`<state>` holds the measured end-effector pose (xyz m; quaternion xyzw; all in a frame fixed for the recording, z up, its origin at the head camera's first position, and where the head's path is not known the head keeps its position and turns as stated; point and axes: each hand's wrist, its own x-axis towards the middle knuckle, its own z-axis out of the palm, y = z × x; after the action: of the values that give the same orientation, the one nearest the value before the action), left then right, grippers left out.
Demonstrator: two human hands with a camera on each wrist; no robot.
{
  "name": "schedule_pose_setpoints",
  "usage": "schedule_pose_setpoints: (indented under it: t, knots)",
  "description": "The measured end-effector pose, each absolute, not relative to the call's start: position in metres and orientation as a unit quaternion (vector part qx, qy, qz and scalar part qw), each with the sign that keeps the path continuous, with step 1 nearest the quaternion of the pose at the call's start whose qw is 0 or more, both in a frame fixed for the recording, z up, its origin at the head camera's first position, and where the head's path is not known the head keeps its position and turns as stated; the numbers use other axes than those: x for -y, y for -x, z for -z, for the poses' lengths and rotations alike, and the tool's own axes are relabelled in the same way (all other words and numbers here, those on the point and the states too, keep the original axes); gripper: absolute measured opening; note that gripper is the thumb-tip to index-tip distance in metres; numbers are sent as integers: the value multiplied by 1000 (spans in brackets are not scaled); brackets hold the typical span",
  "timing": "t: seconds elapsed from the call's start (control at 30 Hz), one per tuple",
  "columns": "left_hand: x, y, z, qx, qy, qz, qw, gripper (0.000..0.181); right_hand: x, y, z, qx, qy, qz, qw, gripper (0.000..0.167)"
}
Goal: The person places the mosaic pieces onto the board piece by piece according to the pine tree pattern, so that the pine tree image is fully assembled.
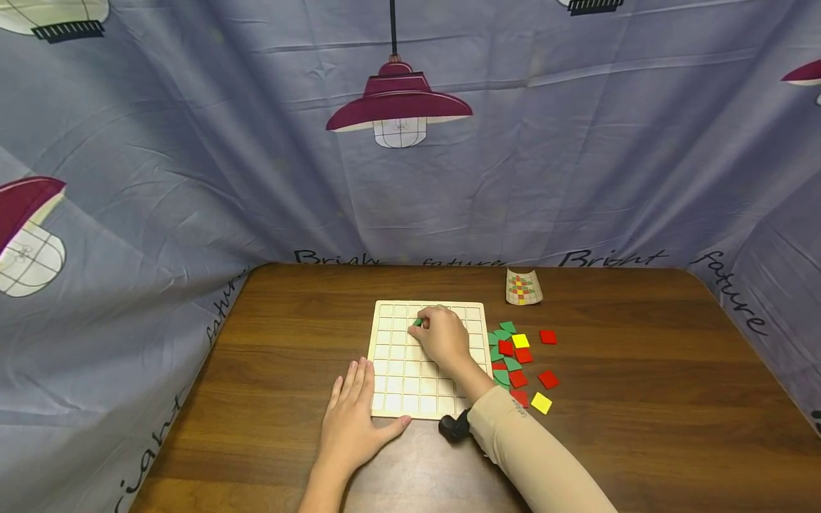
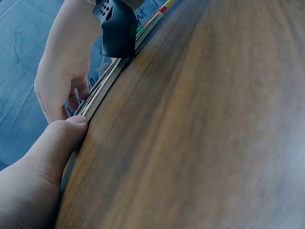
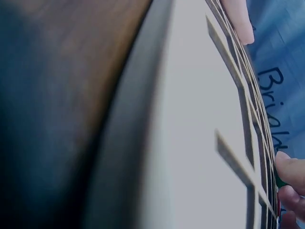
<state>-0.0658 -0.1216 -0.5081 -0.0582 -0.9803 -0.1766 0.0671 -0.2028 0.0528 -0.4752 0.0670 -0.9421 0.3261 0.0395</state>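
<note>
Most of the green piece (image 1: 417,322) is covered by the thumb and fingers of the right hand (image 1: 445,338), which pinch it over the far middle part of the board (image 1: 398,370); only a small dark-green bit shows, so its outline and whether it touches the board cannot be told. The right forearm, its beige sleeve (image 1: 539,456) and a black device (image 1: 454,427) at the wrist hide the board's near right corner. The board is pale, square and flat on the brown bench (image 1: 641,399), ruled by thin lines into small squares. The left hand (image 1: 353,417) grips nothing: its fingers lie straight along the board's left edge, its thumb at the near edge. Right of the board, red tiles (image 1: 518,378) partly overlap green ones; the small pattern on the curled card (image 1: 523,286) is hard to read.
</note>
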Motion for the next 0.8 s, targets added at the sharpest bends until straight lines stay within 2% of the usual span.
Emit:
schedule_pose_setpoints:
  t: [0.8]
  knots:
    - [122,66,508,980,59,179,67,115,-54,201,476,944,-68,-320,52,32]
